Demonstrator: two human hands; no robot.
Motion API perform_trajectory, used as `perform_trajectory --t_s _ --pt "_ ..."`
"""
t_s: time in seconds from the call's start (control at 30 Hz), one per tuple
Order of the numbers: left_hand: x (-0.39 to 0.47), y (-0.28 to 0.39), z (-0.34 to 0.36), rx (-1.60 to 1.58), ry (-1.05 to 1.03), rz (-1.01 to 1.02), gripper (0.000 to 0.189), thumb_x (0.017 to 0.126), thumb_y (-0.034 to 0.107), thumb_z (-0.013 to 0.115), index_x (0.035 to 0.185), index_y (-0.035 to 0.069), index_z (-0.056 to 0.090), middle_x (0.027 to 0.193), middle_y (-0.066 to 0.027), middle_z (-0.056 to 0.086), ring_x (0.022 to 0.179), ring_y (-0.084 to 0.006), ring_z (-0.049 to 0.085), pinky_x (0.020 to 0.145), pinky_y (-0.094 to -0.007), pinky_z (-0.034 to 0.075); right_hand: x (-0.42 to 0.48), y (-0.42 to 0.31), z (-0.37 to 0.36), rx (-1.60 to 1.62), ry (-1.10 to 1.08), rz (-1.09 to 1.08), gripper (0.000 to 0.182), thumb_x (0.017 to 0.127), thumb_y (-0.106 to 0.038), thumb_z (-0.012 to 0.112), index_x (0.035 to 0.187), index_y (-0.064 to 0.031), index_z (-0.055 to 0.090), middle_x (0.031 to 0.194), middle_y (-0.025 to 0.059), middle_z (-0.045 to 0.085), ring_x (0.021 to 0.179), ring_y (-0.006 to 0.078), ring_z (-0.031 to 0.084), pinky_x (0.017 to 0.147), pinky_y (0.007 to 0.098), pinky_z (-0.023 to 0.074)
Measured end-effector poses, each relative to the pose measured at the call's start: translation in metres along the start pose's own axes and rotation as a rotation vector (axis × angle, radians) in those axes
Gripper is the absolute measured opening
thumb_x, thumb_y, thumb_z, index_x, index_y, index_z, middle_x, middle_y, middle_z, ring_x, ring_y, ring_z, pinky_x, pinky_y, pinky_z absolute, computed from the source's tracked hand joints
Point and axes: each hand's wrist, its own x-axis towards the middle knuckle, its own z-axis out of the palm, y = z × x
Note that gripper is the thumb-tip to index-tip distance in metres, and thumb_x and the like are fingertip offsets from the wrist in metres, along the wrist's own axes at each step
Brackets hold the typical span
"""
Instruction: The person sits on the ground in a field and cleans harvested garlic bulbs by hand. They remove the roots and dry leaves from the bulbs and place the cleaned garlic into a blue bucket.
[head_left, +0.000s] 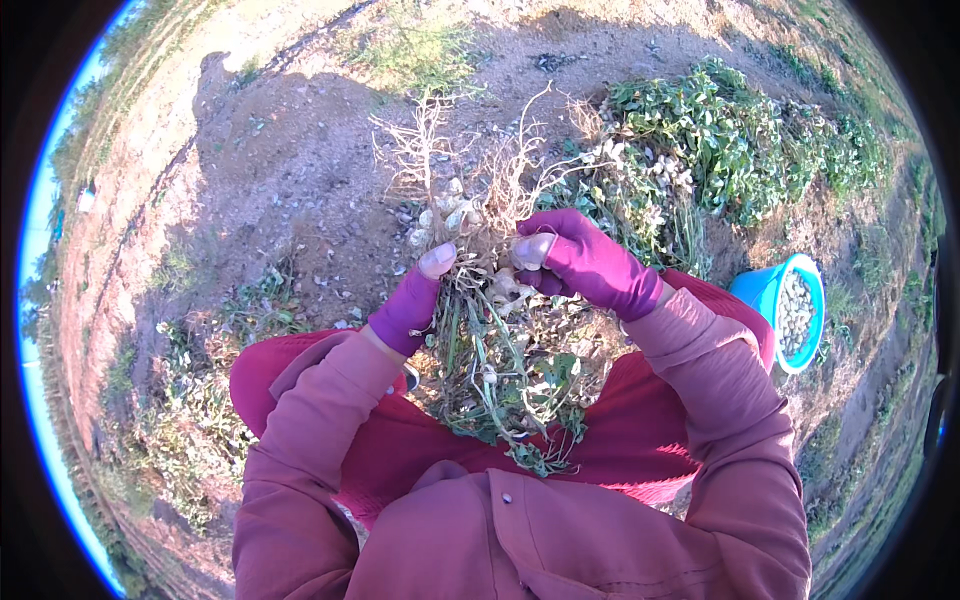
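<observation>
Held up before me is a bunch of uprooted peanut plants (480, 322), roots pointing away and leafy stems hanging toward my lap. My left hand (416, 300), in a purple glove with the thumb tip bare, grips the bunch from the left just below the roots. Pale peanut pods (452, 214) cluster among the bare roots (426, 146) above that thumb. On the right side, my right hand (577, 259), gloved likewise, has its thumb and fingers pinched together at the root area. Whatever lies between those fingertips is hidden.
A blue bucket (757, 289) holding peanut pods stands beside my right knee. Beyond my right hand lies a heap of peanut plants (720, 142) with leaves and pods. Dry plant litter (195, 442) covers the soil at my left. Bare soil (300, 165) stretches ahead.
</observation>
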Motion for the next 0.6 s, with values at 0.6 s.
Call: perform_trajectory --t_s 0.6 --pt "-0.005 -0.01 -0.04 -0.132 -0.177 0.098 0.065 0.075 0.052 0.059 0.112 0.0 0.052 0.094 -0.0142 0.061 0.081 -0.0238 0.061 0.069 -0.036 0.053 0.009 0.013 0.003 0.4 0.191 0.18 0.035 0.092 -0.039 0.047 0.098 -0.0057 0.057 0.08 0.0034 0.059 0.059 0.0076 0.053 0.041 0.0164 0.0365"
